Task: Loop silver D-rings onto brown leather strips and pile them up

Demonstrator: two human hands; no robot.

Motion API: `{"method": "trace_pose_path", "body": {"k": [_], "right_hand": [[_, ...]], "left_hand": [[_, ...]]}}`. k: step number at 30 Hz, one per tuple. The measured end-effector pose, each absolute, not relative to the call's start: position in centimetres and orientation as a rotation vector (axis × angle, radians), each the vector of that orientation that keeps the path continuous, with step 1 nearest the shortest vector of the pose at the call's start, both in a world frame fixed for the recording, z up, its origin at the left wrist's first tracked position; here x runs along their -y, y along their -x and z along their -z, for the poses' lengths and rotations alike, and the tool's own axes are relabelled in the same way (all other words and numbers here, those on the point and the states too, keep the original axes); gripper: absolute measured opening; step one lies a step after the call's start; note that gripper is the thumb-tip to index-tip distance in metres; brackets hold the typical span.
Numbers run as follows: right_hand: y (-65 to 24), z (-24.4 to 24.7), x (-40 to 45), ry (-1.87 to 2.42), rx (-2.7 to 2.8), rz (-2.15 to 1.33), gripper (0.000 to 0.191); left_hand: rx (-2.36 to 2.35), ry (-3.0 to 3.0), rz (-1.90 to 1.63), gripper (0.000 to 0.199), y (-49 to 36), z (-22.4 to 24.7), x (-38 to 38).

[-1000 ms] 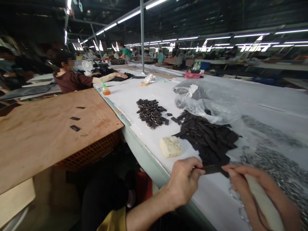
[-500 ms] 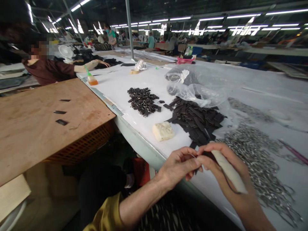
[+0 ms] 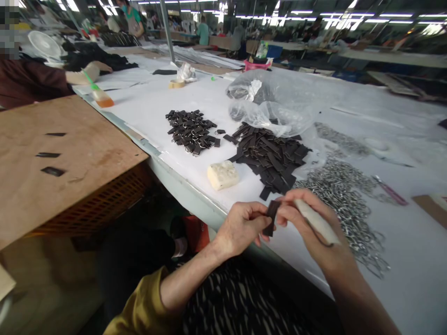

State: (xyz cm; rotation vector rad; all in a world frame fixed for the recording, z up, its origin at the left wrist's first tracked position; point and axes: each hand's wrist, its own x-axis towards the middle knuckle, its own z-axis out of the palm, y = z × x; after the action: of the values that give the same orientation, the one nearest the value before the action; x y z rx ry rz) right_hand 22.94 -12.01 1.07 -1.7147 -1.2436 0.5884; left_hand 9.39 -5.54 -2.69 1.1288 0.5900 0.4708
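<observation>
My left hand [image 3: 240,229] pinches a short dark brown strip [image 3: 271,218] between thumb and fingers, upright over the table's front edge. Against the palm of my right hand [image 3: 331,256] lies a tool with a thick pale handle [image 3: 316,221] and a thin dark cord or loop along it. The right fingertips are close to the strip's top; whether they touch it I cannot tell. Just beyond both hands spreads a heap of dark strips [image 3: 268,156]. To the right is a pile of metal rings [image 3: 342,195]. Left of the strips sits a cream-coloured block [image 3: 222,175].
Small folded dark tabs with rings [image 3: 192,130] form a pile further left. Behind the strips lies a clear plastic bag [image 3: 275,102]. A purple-handled tool [image 3: 393,190] rests right of the rings. A squeeze bottle [image 3: 101,97] stands near a co-worker's arm [image 3: 84,74]. A wooden board [image 3: 80,135] adjoins the table.
The view has shifted, so the table's things sit further left and higher. The strip in my left hand now shows upright, and my right fingertips have drawn slightly apart from the left ones.
</observation>
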Motion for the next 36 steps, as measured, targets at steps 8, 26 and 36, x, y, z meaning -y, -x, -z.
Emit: {"method": "trace_pose_path", "body": {"k": [8,26,36], "right_hand": [[-25.8,-0.1,11.7,1.986,1.38,-0.199,0.017],[-27.9,0.2,15.2,2.249,1.603,-0.143,0.022],[-27.5,2.9,14.4,2.412,1.902,0.006,0.014]], "left_hand": [[-0.712,-0.936,-0.455,0.017,-9.1,3.1,4.1],[-0.654,-0.873,-0.472,0.017,-9.1,3.6,4.3],[-0.643,-0.887,-0.484,0.019,-9.3,3.8,4.8]]}}
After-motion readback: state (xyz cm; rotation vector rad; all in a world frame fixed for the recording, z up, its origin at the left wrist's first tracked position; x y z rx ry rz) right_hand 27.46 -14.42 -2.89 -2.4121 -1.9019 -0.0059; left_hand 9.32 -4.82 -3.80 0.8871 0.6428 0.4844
